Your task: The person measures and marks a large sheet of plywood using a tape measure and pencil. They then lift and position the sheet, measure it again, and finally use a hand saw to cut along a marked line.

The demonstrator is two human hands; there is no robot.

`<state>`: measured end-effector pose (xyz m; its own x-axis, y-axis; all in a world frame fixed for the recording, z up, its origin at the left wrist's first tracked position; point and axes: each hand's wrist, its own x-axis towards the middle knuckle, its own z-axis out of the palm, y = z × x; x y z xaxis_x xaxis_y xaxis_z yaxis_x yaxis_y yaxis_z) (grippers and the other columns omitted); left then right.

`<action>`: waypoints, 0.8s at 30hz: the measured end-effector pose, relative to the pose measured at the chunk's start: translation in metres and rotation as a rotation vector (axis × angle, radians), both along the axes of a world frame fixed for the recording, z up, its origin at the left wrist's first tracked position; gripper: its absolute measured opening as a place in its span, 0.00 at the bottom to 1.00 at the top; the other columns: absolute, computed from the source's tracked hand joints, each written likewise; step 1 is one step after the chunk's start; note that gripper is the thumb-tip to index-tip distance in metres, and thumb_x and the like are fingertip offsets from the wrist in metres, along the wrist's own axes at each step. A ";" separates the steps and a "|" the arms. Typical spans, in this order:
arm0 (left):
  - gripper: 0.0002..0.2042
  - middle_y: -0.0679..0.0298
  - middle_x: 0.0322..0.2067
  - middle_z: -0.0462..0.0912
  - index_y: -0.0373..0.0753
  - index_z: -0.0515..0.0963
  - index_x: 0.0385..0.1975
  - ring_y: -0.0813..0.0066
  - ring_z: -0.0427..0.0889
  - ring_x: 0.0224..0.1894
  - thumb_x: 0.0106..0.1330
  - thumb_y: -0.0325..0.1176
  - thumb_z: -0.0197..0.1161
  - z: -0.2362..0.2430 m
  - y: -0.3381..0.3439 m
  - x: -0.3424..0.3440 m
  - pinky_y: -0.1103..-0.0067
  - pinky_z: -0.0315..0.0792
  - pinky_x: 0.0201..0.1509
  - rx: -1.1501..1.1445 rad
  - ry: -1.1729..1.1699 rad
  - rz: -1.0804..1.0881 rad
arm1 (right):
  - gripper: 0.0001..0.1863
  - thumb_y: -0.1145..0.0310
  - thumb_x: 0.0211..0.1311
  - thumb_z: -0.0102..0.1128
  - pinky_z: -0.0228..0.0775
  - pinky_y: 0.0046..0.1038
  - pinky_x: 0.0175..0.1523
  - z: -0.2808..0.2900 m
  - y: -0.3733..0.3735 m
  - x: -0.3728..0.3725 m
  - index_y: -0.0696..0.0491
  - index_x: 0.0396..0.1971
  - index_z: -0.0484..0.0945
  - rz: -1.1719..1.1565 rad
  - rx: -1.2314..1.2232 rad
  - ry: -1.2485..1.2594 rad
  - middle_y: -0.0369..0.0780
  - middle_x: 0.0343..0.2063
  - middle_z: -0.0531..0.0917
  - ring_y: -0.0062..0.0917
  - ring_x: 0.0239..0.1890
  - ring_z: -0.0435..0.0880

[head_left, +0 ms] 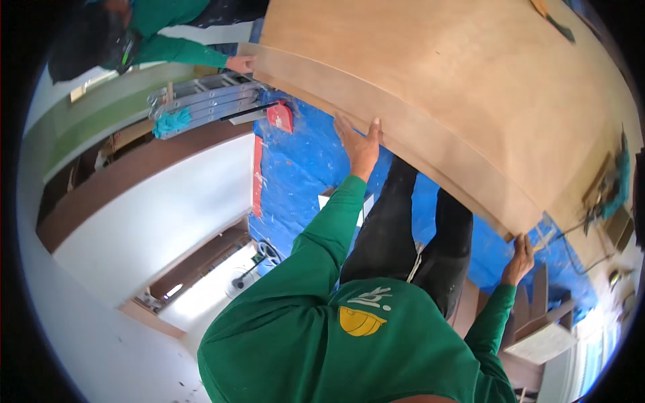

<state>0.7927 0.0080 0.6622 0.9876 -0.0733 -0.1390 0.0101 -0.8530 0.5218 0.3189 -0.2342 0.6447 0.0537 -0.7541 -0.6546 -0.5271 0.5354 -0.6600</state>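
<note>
A long, thin beige wooden strip [416,131] lies along the near edge of a large wooden board [463,60]. My left hand [361,148] grips the strip near its middle, thumb on top and fingers at the lower edge. At the strip's right end, the fingers of my right hand [519,260] close at the corner. Something thin and yellowish shows beside those fingertips; I cannot make out what it is. Another person's hand [240,64], in a green sleeve, touches the strip's far-left end.
Blue sheeting [289,161] covers the floor. An aluminium ladder [208,101] and a red dustpan [280,117] lie at the left, beyond a white panel [168,215]. A saw-like tool [554,20] rests on the board; a teal tool [617,181] with a cable is at the right.
</note>
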 end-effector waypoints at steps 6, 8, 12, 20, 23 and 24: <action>0.59 0.27 0.77 0.41 0.22 0.36 0.78 0.30 0.40 0.81 0.66 0.52 0.73 -0.017 -0.002 0.063 0.52 0.44 0.84 -0.026 0.058 0.302 | 0.29 0.64 0.74 0.66 0.78 0.28 0.62 -0.001 -0.004 -0.005 0.73 0.62 0.75 -0.021 0.029 -0.044 0.51 0.56 0.84 0.31 0.56 0.85; 0.57 0.26 0.77 0.41 0.23 0.36 0.78 0.30 0.39 0.81 0.67 0.52 0.71 -0.021 -0.005 0.073 0.51 0.44 0.83 0.020 0.062 0.364 | 0.28 0.65 0.74 0.66 0.78 0.28 0.62 -0.002 -0.007 -0.005 0.73 0.62 0.76 -0.030 0.038 -0.058 0.50 0.55 0.84 0.30 0.56 0.84; 0.53 0.27 0.77 0.43 0.19 0.43 0.77 0.30 0.41 0.81 0.69 0.53 0.67 -0.016 -0.020 0.082 0.52 0.44 0.84 0.328 -0.132 0.181 | 0.27 0.63 0.77 0.63 0.77 0.29 0.62 -0.001 -0.011 -0.006 0.71 0.63 0.76 0.004 0.060 -0.051 0.48 0.54 0.85 0.29 0.56 0.84; 0.43 0.31 0.78 0.41 0.17 0.47 0.76 0.33 0.38 0.82 0.78 0.51 0.54 -0.042 -0.077 0.032 0.47 0.40 0.83 0.215 -0.163 -0.147 | 0.30 0.60 0.77 0.64 0.73 0.29 0.67 0.021 -0.016 0.015 0.70 0.66 0.73 0.037 0.108 -0.025 0.49 0.58 0.82 0.31 0.60 0.81; 0.39 0.34 0.80 0.41 0.18 0.46 0.76 0.36 0.37 0.83 0.81 0.48 0.47 -0.043 -0.077 0.033 0.48 0.39 0.83 0.297 -0.111 -0.113 | 0.30 0.60 0.77 0.63 0.73 0.29 0.67 0.013 -0.015 0.008 0.69 0.66 0.73 0.020 0.122 0.002 0.48 0.59 0.82 0.31 0.60 0.81; 0.39 0.35 0.80 0.40 0.18 0.46 0.76 0.38 0.37 0.83 0.81 0.47 0.47 -0.042 -0.077 0.033 0.49 0.38 0.83 0.300 -0.086 -0.103 | 0.29 0.61 0.77 0.63 0.73 0.29 0.67 0.012 -0.015 0.006 0.69 0.66 0.73 0.015 0.125 0.013 0.48 0.59 0.82 0.32 0.60 0.81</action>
